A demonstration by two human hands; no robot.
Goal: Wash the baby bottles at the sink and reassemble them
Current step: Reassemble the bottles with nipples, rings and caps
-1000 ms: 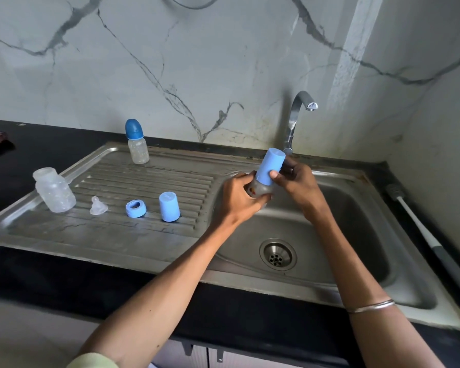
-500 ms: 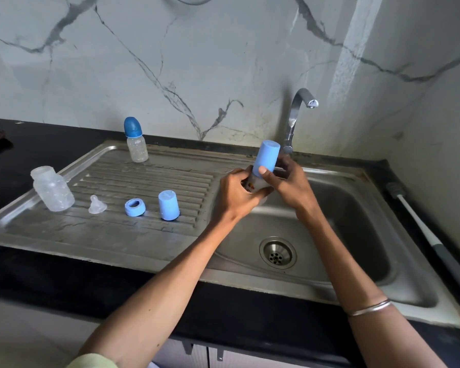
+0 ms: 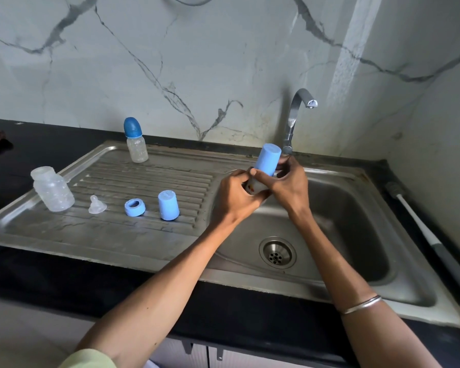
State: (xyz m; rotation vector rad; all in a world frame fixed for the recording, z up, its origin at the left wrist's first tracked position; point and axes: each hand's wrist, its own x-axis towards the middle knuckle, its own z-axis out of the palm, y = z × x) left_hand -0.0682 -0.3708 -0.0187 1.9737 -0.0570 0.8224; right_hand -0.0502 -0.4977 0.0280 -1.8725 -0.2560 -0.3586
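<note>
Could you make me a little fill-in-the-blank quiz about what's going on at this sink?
1. Both hands hold a bottle with a light blue ____ on top, over the basin.
2. The loose teat lies between the open clear bottle and the blue ____.
3. The capped small bottle stands at the ____ of the draining board.

Missing words: cap; ring; back

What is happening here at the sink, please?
A person holds a baby bottle over the sink basin. The left hand grips its body; the right hand grips its light blue cap. On the drainboard stand an open bottle, a nipple, a ring, another cap and a capped bottle.
</note>
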